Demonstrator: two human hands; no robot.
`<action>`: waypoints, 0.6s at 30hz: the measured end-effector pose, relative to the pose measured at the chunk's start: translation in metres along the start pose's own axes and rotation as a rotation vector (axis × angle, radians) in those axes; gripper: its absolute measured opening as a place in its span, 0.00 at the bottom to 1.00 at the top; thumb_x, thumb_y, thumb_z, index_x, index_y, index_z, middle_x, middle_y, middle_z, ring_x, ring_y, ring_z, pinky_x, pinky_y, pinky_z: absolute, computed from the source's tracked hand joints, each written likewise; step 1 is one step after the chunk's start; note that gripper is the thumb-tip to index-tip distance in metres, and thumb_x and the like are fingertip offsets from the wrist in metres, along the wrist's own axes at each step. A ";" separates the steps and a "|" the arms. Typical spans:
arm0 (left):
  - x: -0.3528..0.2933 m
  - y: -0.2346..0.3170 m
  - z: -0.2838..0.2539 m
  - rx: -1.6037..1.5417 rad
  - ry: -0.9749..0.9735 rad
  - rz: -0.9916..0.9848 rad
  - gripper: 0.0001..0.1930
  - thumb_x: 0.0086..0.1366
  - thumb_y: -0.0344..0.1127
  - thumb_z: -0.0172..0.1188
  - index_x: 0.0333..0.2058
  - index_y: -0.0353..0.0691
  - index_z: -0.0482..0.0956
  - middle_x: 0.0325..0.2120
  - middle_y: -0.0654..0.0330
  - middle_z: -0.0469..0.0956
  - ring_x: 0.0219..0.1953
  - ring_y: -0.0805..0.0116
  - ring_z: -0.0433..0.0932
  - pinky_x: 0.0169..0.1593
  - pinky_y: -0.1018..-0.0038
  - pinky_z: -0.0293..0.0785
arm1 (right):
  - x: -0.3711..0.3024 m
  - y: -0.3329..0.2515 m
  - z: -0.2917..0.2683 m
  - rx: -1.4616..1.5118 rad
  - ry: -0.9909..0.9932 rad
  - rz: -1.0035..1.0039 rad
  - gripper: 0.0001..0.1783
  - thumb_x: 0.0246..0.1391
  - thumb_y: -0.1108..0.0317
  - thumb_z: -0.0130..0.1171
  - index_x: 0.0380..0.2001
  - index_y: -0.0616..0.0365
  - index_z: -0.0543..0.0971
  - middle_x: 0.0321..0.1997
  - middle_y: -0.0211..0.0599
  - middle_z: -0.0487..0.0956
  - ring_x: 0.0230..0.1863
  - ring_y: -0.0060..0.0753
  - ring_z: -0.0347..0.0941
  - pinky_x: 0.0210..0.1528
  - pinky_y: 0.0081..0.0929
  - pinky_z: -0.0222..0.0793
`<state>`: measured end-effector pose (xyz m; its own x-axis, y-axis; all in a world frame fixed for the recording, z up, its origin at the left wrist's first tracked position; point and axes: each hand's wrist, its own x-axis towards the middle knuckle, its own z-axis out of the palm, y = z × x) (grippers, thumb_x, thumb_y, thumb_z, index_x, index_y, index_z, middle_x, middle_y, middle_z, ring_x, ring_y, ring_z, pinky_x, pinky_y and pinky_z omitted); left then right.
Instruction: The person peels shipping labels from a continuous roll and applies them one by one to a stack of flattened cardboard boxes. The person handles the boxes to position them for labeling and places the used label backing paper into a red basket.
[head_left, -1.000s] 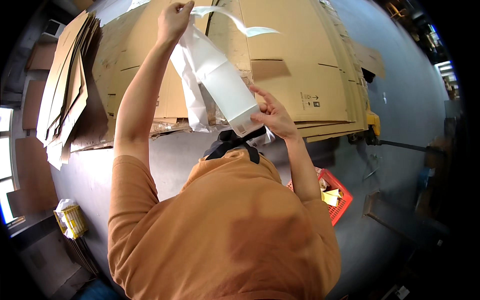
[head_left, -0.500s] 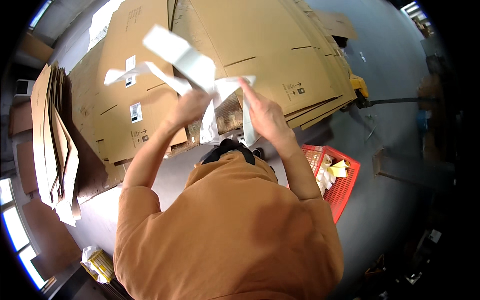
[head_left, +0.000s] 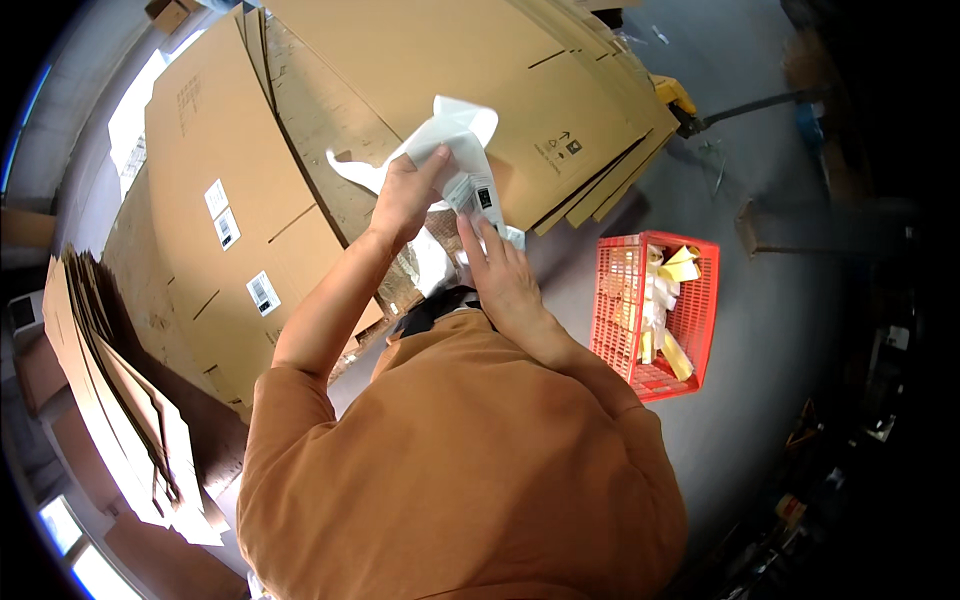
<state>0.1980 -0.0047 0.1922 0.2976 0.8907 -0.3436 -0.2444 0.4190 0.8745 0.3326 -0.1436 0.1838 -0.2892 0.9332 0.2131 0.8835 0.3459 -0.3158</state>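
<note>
A long white label strip hangs in loose curls in front of me, over the edge of the cardboard pile. My left hand is closed on it, thumb on top near the middle. A printed label with dark code patches shows on the strip between my hands. My right hand is at the label's lower edge, index and middle fingers against the strip; its thumb is hidden. Under my hands, more of the strip dangles towards my waist. Flat brown carton sheets lie stacked beyond, printed with handling symbols.
Nearer left lies another carton sheet bearing white labels. More folded cardboard leans at the far left. On the floor to my right stands a red plastic basket holding white and yellow scraps. A yellow pallet-jack part juts out behind the pile.
My hands have drawn the strip closer and turned it, so the printed label now shows. The right hand has come down and inward from its raised, pointing pose. The whole view has shifted.
</note>
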 end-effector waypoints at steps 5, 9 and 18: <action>0.011 0.009 -0.017 0.067 0.129 0.194 0.16 0.67 0.40 0.52 0.42 0.29 0.77 0.33 0.61 0.78 0.33 0.78 0.74 0.35 0.79 0.71 | -0.016 -0.004 0.014 0.154 -0.152 0.093 0.39 0.49 0.78 0.47 0.66 0.57 0.51 0.57 0.53 0.66 0.47 0.50 0.73 0.43 0.40 0.70; 0.013 0.046 -0.035 -0.025 0.185 0.272 0.15 0.68 0.42 0.52 0.40 0.34 0.77 0.28 0.66 0.75 0.29 0.77 0.71 0.32 0.78 0.69 | -0.018 0.005 0.012 0.530 -0.523 0.174 0.39 0.51 0.69 0.55 0.63 0.61 0.51 0.42 0.59 0.74 0.40 0.59 0.74 0.41 0.46 0.70; -0.035 0.047 -0.146 0.187 0.228 0.173 0.15 0.64 0.35 0.54 0.44 0.28 0.74 0.33 0.64 0.75 0.35 0.78 0.71 0.38 0.80 0.68 | 0.032 0.027 0.001 0.889 -0.103 0.513 0.19 0.54 0.66 0.58 0.48 0.62 0.74 0.37 0.41 0.81 0.36 0.28 0.78 0.39 0.23 0.72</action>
<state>0.0418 0.0097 0.1956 0.0479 0.9710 -0.2341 -0.0932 0.2377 0.9669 0.3465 -0.1042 0.1816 -0.0213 0.9780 -0.2073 0.3296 -0.1889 -0.9250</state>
